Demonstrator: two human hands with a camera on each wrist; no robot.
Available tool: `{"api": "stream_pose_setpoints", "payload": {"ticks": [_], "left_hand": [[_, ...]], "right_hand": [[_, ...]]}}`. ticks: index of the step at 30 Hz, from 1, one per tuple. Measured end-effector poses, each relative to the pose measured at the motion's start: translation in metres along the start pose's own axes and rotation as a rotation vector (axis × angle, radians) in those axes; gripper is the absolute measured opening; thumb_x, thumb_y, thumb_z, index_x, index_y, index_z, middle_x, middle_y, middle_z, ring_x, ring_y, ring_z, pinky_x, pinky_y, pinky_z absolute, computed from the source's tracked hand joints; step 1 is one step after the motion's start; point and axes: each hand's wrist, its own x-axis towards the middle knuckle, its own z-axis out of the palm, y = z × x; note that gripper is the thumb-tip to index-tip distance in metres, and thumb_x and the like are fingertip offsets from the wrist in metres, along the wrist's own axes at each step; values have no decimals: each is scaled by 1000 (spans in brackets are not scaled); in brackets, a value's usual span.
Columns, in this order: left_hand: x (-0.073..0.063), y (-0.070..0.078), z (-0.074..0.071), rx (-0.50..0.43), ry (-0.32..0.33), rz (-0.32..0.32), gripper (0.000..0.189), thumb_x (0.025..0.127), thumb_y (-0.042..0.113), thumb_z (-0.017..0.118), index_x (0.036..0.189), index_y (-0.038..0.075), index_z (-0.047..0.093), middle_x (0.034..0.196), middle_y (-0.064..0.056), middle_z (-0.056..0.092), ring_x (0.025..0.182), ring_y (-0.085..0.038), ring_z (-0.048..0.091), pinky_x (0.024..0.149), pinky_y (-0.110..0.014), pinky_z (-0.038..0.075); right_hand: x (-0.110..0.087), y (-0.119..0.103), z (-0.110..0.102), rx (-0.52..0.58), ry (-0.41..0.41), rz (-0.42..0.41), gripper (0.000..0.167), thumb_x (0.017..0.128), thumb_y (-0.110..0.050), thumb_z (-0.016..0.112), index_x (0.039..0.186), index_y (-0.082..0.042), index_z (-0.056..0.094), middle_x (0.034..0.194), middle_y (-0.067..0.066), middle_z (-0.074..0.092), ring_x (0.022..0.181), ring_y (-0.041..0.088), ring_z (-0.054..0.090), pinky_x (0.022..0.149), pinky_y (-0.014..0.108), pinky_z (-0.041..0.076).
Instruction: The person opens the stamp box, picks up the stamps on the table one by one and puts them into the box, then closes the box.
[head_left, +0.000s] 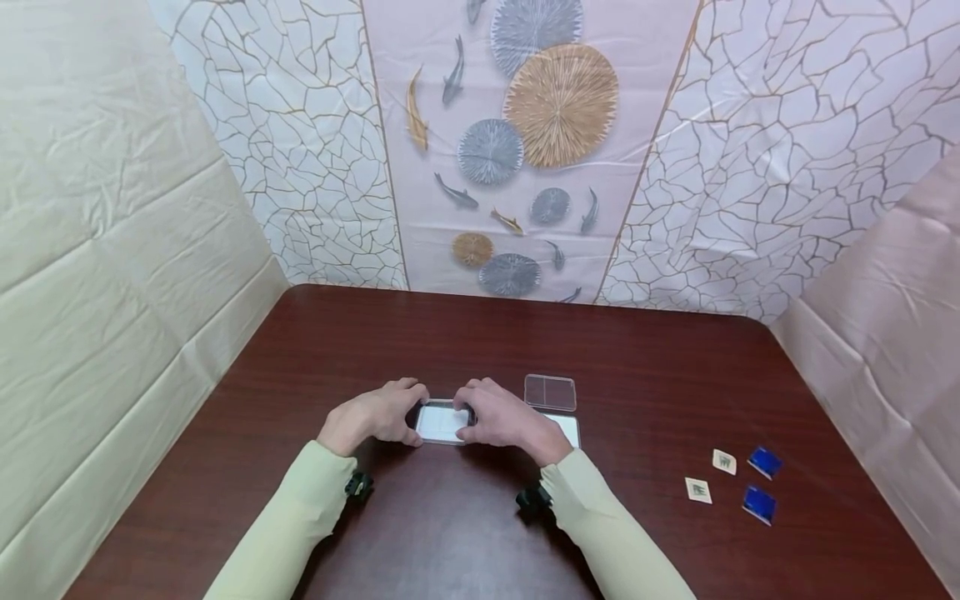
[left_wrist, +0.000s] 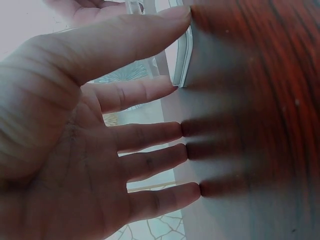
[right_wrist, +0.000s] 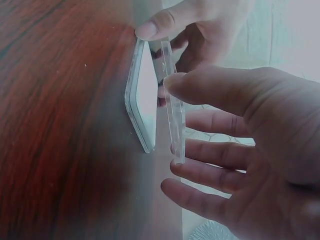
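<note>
A shallow clear plastic box (head_left: 433,425) with a white inside lies on the table between my hands. My left hand (head_left: 378,412) holds its left end, thumb on the near edge and index finger at the far corner. The other left fingertips rest on the table in the left wrist view. My right hand (head_left: 504,418) pinches a clear plastic lid (right_wrist: 175,117) by its edges. In the right wrist view the lid is raised just above the box (right_wrist: 142,100), with a gap between them.
Right of my hands lie another clear lid (head_left: 550,392) and a second white-filled box (head_left: 566,428), partly hidden by my right wrist. Farther right are two cream square pieces (head_left: 698,490) and two blue packets (head_left: 760,505). Patterned cloth (head_left: 495,233) hangs behind the table.
</note>
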Motion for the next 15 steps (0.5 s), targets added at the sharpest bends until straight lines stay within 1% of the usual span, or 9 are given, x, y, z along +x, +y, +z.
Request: {"api": "stream_pose_setpoints", "payload": {"ticks": [5,12,15], "left_hand": [[0,1,0,-5,-5,-17,51,79,34,82,119,20,54,135,-6,49,110,-22,50,89,-38,47],[-1,3,0,-11,-6,-29,49,78,34,82,117,21,55,137,-6,49,110,-22,50,89,-38,47],[-1,4,0,-14,-5,-26,49,78,33,82,117,21,55,138,-6,49,110,-22,49,89,-38,46]], "right_hand": [[-1,4,-3,-15,5,10,32,83,-27,76,109,-11,66,108,3,62,100,20,51,86,33,44],[-2,7,-5,11,2,56,33,87,-27,74,114,-11,65,118,4,61,106,21,51,89,35,45],[-2,8,-5,19,0,67,33,87,-27,73,115,-10,65,119,5,61,106,20,50,89,34,45]]}}
